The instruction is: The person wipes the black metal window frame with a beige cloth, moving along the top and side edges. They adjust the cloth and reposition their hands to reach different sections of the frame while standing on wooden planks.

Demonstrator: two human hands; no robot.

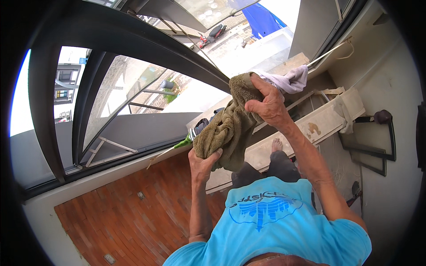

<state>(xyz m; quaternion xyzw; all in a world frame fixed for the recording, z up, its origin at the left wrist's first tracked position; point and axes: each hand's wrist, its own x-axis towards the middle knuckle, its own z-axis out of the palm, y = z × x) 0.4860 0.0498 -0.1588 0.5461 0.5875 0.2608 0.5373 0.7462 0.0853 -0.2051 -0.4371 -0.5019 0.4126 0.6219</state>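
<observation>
Dark window frames (146, 39) lean across the upper left of my view, a street with a parked scooter (213, 35) beyond them, and red-brown flooring (133, 221) spreads along the lower left. From this end I'd treat the step in hand as straightening the bunched olive towel (230, 128), judging by its deep twisted folds. To do that well, I would pull both ends evenly, working the twist out from the middle, and give its thick pile a firm hold without crushing it further. I'd also be careful of the lilac cloth (295, 80) just beyond the right hand (271, 104), toward the right end of the white pole (329, 53), so that a sharp tug doesn't drag it along. My grip is clamped on the towel at both places: the right hand pinches its upper end, and the left hand (204, 166) closes on its lower left end, thumb on top. Most of the towel lies between the two grips, with a loose fold drooping below; I can't tell whether it touches the pole behind it.
</observation>
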